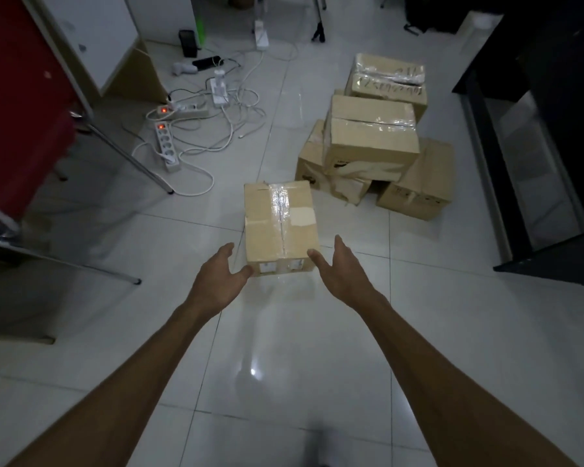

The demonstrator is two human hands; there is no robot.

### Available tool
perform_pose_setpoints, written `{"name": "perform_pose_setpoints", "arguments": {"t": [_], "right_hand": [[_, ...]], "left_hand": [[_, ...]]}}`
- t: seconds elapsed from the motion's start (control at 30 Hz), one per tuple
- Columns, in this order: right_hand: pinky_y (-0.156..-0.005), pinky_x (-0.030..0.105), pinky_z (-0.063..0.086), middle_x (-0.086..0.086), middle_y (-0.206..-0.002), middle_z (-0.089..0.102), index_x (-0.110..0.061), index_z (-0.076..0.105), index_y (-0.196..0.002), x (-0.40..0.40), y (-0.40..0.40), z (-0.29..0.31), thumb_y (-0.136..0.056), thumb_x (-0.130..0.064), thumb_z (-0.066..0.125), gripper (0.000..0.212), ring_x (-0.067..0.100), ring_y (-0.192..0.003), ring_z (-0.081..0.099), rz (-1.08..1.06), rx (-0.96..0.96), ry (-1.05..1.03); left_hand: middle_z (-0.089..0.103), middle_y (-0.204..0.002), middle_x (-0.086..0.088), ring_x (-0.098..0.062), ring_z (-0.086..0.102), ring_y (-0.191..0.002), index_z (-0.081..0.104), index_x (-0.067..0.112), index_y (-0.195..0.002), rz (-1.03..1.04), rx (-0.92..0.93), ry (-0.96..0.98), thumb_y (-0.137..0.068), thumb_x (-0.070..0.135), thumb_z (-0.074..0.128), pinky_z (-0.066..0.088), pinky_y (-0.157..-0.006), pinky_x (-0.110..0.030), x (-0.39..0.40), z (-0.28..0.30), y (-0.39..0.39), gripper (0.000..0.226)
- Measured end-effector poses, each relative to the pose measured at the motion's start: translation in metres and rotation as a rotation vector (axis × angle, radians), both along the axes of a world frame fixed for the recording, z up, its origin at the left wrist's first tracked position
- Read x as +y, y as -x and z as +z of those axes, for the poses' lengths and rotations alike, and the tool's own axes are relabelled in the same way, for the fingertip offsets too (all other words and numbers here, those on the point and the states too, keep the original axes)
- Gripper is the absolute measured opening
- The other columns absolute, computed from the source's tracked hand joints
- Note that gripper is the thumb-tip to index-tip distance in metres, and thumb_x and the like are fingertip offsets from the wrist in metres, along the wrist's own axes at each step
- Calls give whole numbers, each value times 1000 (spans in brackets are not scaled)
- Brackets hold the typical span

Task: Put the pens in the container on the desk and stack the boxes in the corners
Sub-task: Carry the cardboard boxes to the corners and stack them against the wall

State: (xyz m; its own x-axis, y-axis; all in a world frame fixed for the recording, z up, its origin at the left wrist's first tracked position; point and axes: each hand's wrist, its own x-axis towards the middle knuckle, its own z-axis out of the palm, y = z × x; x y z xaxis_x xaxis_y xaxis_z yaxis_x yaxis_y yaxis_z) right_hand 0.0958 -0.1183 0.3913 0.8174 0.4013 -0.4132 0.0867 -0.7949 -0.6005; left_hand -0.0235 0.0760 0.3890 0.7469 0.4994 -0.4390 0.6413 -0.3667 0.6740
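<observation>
Head view shows a taped cardboard box point(280, 227) lying on the white tiled floor point(284, 365). Both hands are spread open at its near end: left hand point(216, 281) by the near left corner, right hand point(343, 274) by the near right corner. Beyond the box to the right stands a pile of boxes point(375, 146); beyond it to the left lie power strips point(166, 143).

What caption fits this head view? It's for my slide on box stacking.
Both open hands, left hand and right hand, flank a taped cardboard box on the tiled floor.
</observation>
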Motion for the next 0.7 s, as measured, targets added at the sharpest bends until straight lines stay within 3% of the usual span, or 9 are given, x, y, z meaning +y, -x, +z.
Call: {"name": "perform_pose_setpoints", "arguments": {"t": [0.1, 0.2, 0.4, 0.57, 0.7], "right_hand": [[-110, 41, 32, 17, -152, 35, -4, 21, -150, 14, -49, -32, -95, -58, 44, 81, 31, -140, 33, 2, 32, 5], [-108, 47, 40, 16, -143, 46, -8, 32, -144, 34, -100, -77, -86, -73, 42, 89, 34, -134, 43, 7, 55, 4], [-99, 51, 49, 8, -139, 51, -18, 33, -142, 52, -184, -213, -69, -94, 34, 106, 28, -126, 51, 17, 137, 1], [-98, 52, 49, 8, -137, 53, -15, 36, -140, 65, -230, -285, -71, -90, 39, 102, 30, -123, 53, 1, 221, -11], [-94, 39, 49, -1, -127, 53, -9, 40, -139, 87, -255, -303, -91, -57, 53, 69, 26, -117, 55, -97, 324, -90]], "left_hand": [[37, -154, -7, -28, 40, -138, 29, 14, -152, 53, 32, 27, -92, 40, 62, 35, -110, -39, 14, -29, -46, 74], [39, -154, -7, -29, 41, -137, 29, 14, -151, 104, 59, 51, -91, 41, 63, 36, -110, -40, 28, -71, -95, 74], [40, -152, -9, -32, 43, -135, 30, 13, -150, 237, 106, 79, -92, 41, 61, 40, -105, -46, 51, -157, -174, 72], [41, -151, -10, -33, 45, -133, 30, 12, -149, 287, 122, 98, -93, 40, 59, 41, -103, -49, 76, -226, -216, 69], [46, -146, -6, -34, 50, -126, 35, 20, -144, 289, 120, 170, -88, 53, 61, 45, -101, -53, 97, -277, -230, 71]]}}
